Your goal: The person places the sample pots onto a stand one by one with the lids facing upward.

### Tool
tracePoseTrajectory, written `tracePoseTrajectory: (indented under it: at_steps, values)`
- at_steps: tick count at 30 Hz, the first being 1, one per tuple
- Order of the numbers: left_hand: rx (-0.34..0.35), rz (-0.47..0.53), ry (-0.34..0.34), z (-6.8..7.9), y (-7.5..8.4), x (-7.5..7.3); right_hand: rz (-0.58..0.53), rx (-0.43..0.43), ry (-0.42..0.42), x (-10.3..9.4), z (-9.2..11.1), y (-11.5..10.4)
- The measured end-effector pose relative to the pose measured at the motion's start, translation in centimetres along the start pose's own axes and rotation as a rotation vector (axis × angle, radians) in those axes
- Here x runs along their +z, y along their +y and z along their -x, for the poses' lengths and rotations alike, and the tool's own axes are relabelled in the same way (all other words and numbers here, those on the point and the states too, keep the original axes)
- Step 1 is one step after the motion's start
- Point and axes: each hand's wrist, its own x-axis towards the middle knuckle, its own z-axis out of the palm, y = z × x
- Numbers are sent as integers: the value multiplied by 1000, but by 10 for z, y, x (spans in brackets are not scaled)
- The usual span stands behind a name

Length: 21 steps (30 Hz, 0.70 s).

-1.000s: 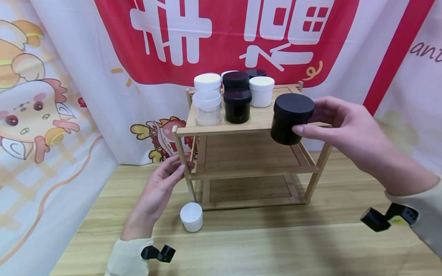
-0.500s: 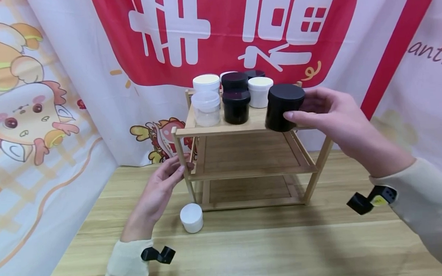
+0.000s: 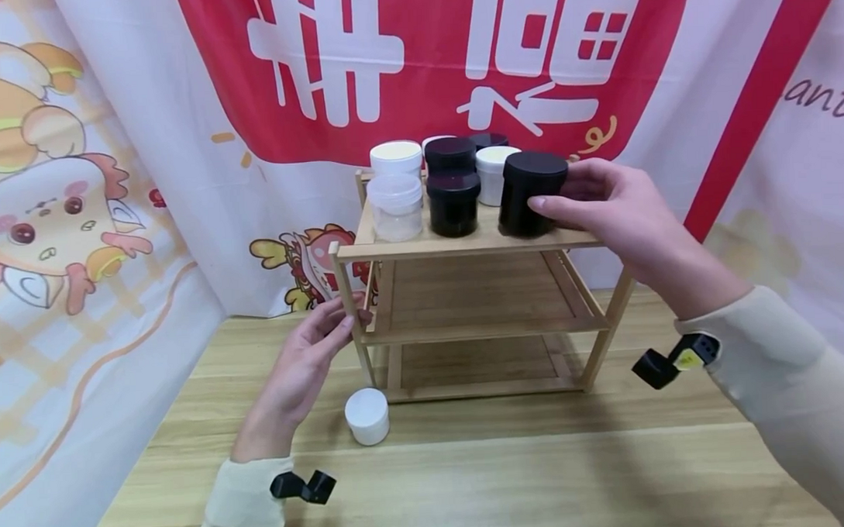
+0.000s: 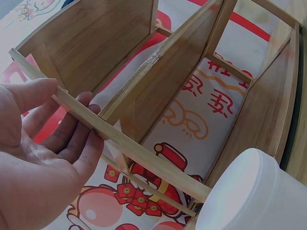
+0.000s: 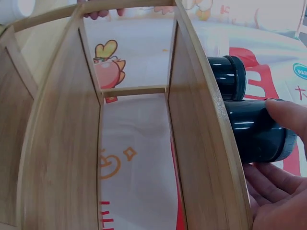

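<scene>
My right hand (image 3: 622,210) grips a black lidded jar (image 3: 521,202) upright at the front right of the rack's top shelf. Thumb and fingers lie on opposite sides of this jar in the right wrist view, its base right at the shelf. At the left front post of the three-tier wooden rack (image 3: 480,332), my left hand (image 3: 289,377) holds on, thumb on one side and fingers curled behind. Left of the held jar, on the top shelf, stand a black jar (image 3: 453,208), a clear jar (image 3: 395,210), a white jar (image 3: 492,180) and several more behind.
A small white jar (image 3: 368,417) stands on the wood-grain table (image 3: 485,478) by the rack's left front foot. Printed cloth (image 3: 305,128) hangs behind the rack and along both sides. The rack's posts rise slightly above the top shelf.
My right hand has carried the black jar left and back, from in front of the rack onto the front right of the top shelf. The left hand has stayed on the post.
</scene>
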Motion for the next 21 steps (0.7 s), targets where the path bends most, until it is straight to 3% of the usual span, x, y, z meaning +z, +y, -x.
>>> tracePoseTrajectory:
  at_steps: [21]
  values:
    - [2, -2, -5, 0, -1, 1, 28, 37, -14, 11, -17, -11]
